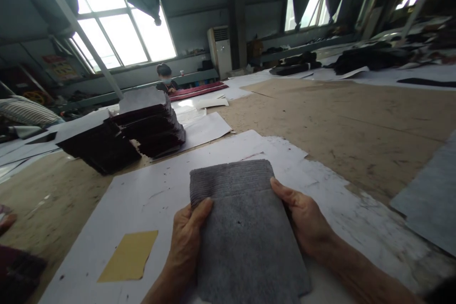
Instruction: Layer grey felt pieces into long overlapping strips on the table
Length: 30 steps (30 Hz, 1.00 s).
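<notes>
A stack of grey cut fabric pieces is held between my two hands, its layered far edge facing up and away. My left hand grips the left side, thumb on the top piece and the other fingers hidden beneath. On the opposite side, my right hand is closed round the edge with its thumb near the far right corner. Under the stack lies white paper. A yellow card rests on that paper, left of my left hand.
Dark stacks of cut fabric stand at the left on the brown table. A grey sheet lies at the right. Across the table sits a person near maroon fabric. Dark cloth is heaped at the back right.
</notes>
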Each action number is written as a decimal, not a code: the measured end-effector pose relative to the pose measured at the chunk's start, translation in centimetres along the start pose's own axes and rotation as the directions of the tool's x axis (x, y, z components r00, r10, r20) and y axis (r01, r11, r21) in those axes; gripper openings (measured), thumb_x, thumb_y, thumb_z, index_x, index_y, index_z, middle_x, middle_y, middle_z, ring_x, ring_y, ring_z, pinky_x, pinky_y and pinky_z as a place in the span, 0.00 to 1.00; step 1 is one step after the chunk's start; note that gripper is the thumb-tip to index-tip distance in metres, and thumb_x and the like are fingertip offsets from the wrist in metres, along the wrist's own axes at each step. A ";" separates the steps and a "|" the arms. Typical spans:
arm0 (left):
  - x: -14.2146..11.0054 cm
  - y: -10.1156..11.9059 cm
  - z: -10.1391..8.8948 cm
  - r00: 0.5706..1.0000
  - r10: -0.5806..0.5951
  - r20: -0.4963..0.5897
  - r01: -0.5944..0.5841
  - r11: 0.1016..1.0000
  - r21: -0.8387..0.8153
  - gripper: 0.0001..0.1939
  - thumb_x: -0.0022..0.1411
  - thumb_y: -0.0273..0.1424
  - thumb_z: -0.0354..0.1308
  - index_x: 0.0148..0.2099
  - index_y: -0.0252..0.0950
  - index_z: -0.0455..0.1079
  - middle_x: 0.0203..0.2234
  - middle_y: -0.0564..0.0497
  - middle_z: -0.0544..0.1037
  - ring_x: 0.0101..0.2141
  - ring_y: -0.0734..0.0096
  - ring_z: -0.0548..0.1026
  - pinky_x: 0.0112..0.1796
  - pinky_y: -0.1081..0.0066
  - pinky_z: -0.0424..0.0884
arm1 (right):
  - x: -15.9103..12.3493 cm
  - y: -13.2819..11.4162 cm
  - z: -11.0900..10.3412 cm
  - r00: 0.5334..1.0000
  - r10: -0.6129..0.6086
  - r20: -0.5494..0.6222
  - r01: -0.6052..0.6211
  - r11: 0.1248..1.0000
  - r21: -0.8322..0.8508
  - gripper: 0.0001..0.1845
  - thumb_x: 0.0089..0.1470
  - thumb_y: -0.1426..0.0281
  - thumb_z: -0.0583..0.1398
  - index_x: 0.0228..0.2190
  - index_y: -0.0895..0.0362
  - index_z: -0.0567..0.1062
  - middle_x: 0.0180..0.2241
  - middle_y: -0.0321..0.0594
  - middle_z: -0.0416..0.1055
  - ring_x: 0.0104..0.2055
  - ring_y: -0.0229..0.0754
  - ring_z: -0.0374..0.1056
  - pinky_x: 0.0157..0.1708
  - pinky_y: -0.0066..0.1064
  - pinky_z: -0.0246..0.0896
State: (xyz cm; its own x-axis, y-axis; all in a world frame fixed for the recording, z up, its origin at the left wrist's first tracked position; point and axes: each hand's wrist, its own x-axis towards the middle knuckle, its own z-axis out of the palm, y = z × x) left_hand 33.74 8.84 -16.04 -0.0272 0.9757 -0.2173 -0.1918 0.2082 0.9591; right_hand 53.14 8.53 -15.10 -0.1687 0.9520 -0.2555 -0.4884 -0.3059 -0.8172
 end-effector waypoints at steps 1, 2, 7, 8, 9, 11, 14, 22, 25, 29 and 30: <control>-0.2 0.2 0.3 0.997 -0.077 0.003 0.077 0.996 -0.050 0.19 0.48 0.43 0.62 0.30 0.30 0.73 0.22 0.48 0.75 0.21 0.71 0.71 0.24 0.72 0.68 | -0.1 -0.1 -0.1 0.998 -0.060 0.001 0.060 0.998 -0.037 0.21 0.48 0.53 0.57 0.29 0.59 0.74 0.26 0.43 0.73 0.30 0.46 0.69 0.32 0.37 0.65; -0.3 0.4 0.5 0.990 -0.140 0.008 0.140 0.986 -0.090 0.19 0.48 0.43 0.62 0.31 0.29 0.73 0.22 0.47 0.75 0.22 0.69 0.72 0.25 0.71 0.69 | -0.2 -0.1 -0.1 0.990 -0.138 -0.010 0.136 0.986 -0.101 0.20 0.48 0.53 0.58 0.28 0.58 0.74 0.24 0.40 0.72 0.28 0.44 0.68 0.30 0.34 0.64; -0.6 0.6 0.7 0.994 -0.107 -0.007 0.107 0.992 -0.068 0.18 0.46 0.42 0.63 0.30 0.31 0.72 0.20 0.49 0.75 0.19 0.71 0.70 0.24 0.71 0.68 | -0.4 0.0 -0.4 0.802 -0.585 -0.119 0.389 0.663 -0.640 0.15 0.47 0.57 0.60 0.24 0.56 0.71 0.16 0.31 0.60 0.19 0.33 0.54 0.19 0.26 0.49; -0.5 0.5 0.6 0.999 -0.028 -0.019 0.028 1.000 -0.002 0.17 0.47 0.43 0.63 0.29 0.32 0.72 0.20 0.50 0.74 0.19 0.72 0.69 0.24 0.72 0.68 | -0.4 0.0 -0.4 0.797 -0.591 -0.125 0.384 0.656 -0.650 0.14 0.48 0.57 0.59 0.27 0.56 0.72 0.17 0.31 0.61 0.20 0.33 0.54 0.20 0.26 0.50; -0.4 0.3 0.3 0.998 0.063 -0.030 -0.060 0.995 0.078 0.17 0.47 0.44 0.63 0.28 0.32 0.72 0.19 0.52 0.74 0.19 0.74 0.68 0.24 0.74 0.67 | -0.2 0.0 -0.4 0.825 -0.550 -0.127 0.377 0.704 -0.602 0.14 0.48 0.58 0.59 0.30 0.56 0.73 0.19 0.32 0.64 0.21 0.34 0.57 0.22 0.26 0.53; 0.0 0.1 -0.1 0.968 0.247 -0.033 -0.232 0.941 0.245 0.17 0.48 0.44 0.62 0.26 0.33 0.72 0.19 0.53 0.73 0.21 0.74 0.67 0.25 0.76 0.64 | 0.1 0.0 -0.4 0.919 -0.383 -0.091 0.322 0.865 -0.385 0.17 0.50 0.57 0.58 0.35 0.57 0.72 0.25 0.35 0.69 0.26 0.37 0.62 0.27 0.29 0.58; 0.4 -0.2 -0.4 0.910 0.415 -0.010 -0.376 0.834 0.404 0.16 0.50 0.43 0.60 0.27 0.34 0.73 0.21 0.53 0.73 0.25 0.71 0.68 0.27 0.77 0.64 | 0.2 0.0 -0.1 0.983 -0.180 0.036 0.183 0.970 -0.158 0.19 0.50 0.57 0.58 0.37 0.60 0.71 0.29 0.40 0.72 0.30 0.41 0.67 0.33 0.33 0.62; -0.4 0.0 0.6 0.997 0.066 -0.031 -0.066 0.998 -0.002 0.18 0.48 0.44 0.62 0.33 0.33 0.73 0.23 0.49 0.76 0.24 0.67 0.71 0.25 0.73 0.66 | -0.9 0.9 0.2 0.642 -0.760 0.100 0.552 0.367 -0.749 0.09 0.46 0.67 0.61 0.32 0.55 0.74 0.26 0.34 0.73 0.26 0.38 0.69 0.29 0.26 0.64; -0.4 -0.1 0.5 0.997 -0.054 0.059 0.062 0.985 -0.161 0.18 0.44 0.40 0.65 0.35 0.32 0.73 0.22 0.49 0.76 0.22 0.68 0.72 0.24 0.72 0.67 | -0.9 1.0 0.0 0.585 -0.799 0.140 0.604 0.313 -0.733 0.10 0.46 0.68 0.61 0.34 0.53 0.75 0.30 0.33 0.75 0.30 0.38 0.70 0.33 0.26 0.65; -0.1 -0.3 0.2 0.990 0.042 0.136 -0.031 0.996 -0.086 0.14 0.41 0.34 0.67 0.32 0.31 0.73 0.23 0.49 0.76 0.24 0.69 0.72 0.26 0.72 0.67 | -0.4 0.4 -0.4 0.900 -0.434 -0.029 0.389 0.833 -0.393 0.14 0.42 0.64 0.65 0.34 0.55 0.74 0.29 0.35 0.74 0.30 0.42 0.71 0.30 0.30 0.67; 0.0 -0.3 0.1 0.987 0.085 0.133 -0.080 0.996 -0.040 0.13 0.42 0.33 0.67 0.30 0.31 0.74 0.23 0.49 0.76 0.24 0.70 0.71 0.27 0.73 0.67 | -0.2 0.3 -0.5 0.954 -0.301 -0.018 0.287 0.924 -0.253 0.18 0.40 0.65 0.65 0.36 0.56 0.73 0.30 0.37 0.75 0.30 0.44 0.71 0.30 0.32 0.68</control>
State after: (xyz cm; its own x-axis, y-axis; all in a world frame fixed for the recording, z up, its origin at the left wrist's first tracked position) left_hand 33.87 8.76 -16.32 0.0878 0.9901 -0.1091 -0.2283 0.1266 0.9653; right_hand 53.49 8.24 -15.51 0.0011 1.0000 -0.0072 -0.2832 -0.0066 -0.9590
